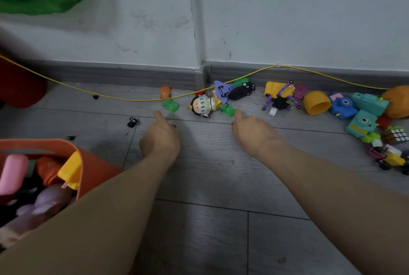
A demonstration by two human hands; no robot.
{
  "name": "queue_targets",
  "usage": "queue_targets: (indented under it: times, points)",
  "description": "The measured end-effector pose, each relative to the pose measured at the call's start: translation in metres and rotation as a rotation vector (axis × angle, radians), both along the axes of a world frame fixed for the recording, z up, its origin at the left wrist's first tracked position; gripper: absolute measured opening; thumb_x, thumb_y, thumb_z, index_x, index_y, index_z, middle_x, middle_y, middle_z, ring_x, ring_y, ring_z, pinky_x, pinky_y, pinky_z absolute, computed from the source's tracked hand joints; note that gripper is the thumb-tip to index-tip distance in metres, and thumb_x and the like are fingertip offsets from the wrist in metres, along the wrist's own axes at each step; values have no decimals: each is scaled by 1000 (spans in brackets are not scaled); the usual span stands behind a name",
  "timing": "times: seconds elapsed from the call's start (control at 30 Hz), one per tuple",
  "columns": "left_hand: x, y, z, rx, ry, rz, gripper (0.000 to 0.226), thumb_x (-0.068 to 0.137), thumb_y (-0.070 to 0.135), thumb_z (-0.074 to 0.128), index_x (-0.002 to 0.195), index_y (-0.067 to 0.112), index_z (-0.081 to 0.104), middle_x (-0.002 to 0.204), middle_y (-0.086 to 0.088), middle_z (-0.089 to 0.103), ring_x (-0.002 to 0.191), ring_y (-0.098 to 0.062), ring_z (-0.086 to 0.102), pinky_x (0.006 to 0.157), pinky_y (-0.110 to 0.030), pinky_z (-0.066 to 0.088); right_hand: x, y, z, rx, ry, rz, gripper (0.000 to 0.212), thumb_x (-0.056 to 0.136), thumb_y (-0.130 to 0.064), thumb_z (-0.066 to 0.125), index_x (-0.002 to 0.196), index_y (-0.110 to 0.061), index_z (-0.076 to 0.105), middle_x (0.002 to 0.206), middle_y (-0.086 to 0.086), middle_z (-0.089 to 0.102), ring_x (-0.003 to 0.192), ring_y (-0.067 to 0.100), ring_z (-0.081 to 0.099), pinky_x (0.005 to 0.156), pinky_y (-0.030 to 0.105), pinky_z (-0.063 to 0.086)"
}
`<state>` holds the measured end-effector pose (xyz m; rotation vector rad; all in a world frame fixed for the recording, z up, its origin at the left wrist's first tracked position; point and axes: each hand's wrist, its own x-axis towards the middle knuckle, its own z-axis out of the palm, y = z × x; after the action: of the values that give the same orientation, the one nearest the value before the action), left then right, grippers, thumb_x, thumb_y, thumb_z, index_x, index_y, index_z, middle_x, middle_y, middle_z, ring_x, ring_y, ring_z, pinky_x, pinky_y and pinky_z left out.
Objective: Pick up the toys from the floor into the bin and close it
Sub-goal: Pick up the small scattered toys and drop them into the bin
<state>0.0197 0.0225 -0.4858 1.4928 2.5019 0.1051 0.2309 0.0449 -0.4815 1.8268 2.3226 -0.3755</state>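
Left hand (160, 139): seen at the centre of the frame, stretched forward over the floor; one finger is extended toward a small green toy, the other fingers are loosely curled; nothing is held.
Right hand (254, 132): seen right of centre, stretched forward; one finger is extended, its tip just beside a second green toy; the remaining fingers are loosely curled and nothing is gripped.
Green toy, left (170, 105): located on the floor just above the left fingertip, below the yellow cord.
Green toy, right (228, 110): located on the floor, touching or nearly touching the right fingertip; contact cannot be confirmed.
Doll (202, 106): laid on its side between the two green toys.
Bin (97, 170): orange, positioned at the lower left of the frame, open, already filled with pink, yellow and purple toys.
Yellow cord (137, 99): run across the floor and up the baseboard, passing over the toys at upper centre.
Purple board (222, 91): placed against the baseboard corner, beside a black toy car (242, 91).
Remaining toys: grouped at the right edge, including a yellow cup (317, 102), a blue camera (343, 106), two teal cameras (369, 102) and a puzzle cube (396, 134).
Floor (210, 186): grey planks.
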Motion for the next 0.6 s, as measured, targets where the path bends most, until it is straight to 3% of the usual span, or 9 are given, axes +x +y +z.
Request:
queue_targets:
  times: [0.1, 0.27, 0.4, 0.5, 0.53, 0.6]
  points:
    - [0, -1, -6, -86, -8, -84, 24, 102, 29, 38, 119, 12, 38, 97, -12, 64, 86, -32, 60, 65, -38, 41, 0, -3, 0, 18, -7, 62, 28, 105, -27, 29, 123, -8, 40, 103, 16, 64, 89, 36, 63, 60, 37, 39]
    - [2, 4, -5, -144, 12, -210, 27, 101, 22, 37, 126, 13, 37, 101, -14, 63, 91, -33, 62, 66, -38, 44, 0, -9, -1, -2, 34, 54, 30, 105, -28, 31, 126, -8, 40, 104, 16, 65, 89, 35, 62, 62, 35, 41]
    - [6, -1, 6, -220, -14, -286, 30, 100, 25, 38, 127, 11, 38, 111, -15, 61, 99, -33, 60, 70, -39, 46, 6, -16, 5, -64, 365, -234, 21, 102, -32, 40, 99, -11, 42, 84, 13, 58, 72, 27, 53, 58, 33, 37]
    - [12, 5, 31, -266, -149, -326, 27, 99, 25, 45, 119, 7, 46, 117, -17, 59, 106, -34, 58, 80, -39, 47, 6, -16, 22, -189, 631, -512, 22, 99, -30, 46, 93, -9, 49, 77, 9, 56, 64, 22, 49, 54, 29, 39]
    - [14, 10, 44, -278, -201, -352, 24, 98, 23, 47, 113, 5, 50, 115, -18, 61, 102, -33, 60, 77, -37, 48, 3, -16, 32, -255, 757, -606, 20, 98, -28, 46, 91, -10, 51, 77, 9, 57, 62, 21, 48, 50, 27, 39]
    - [18, 20, 80, -261, -327, -370, 17, 96, 18, 48, 94, 3, 57, 98, -20, 65, 76, -30, 64, 63, -34, 53, -7, -15, 59, -396, 1069, -765, 16, 97, -22, 44, 84, -14, 49, 73, 9, 54, 57, 17, 43, 40, 21, 31]
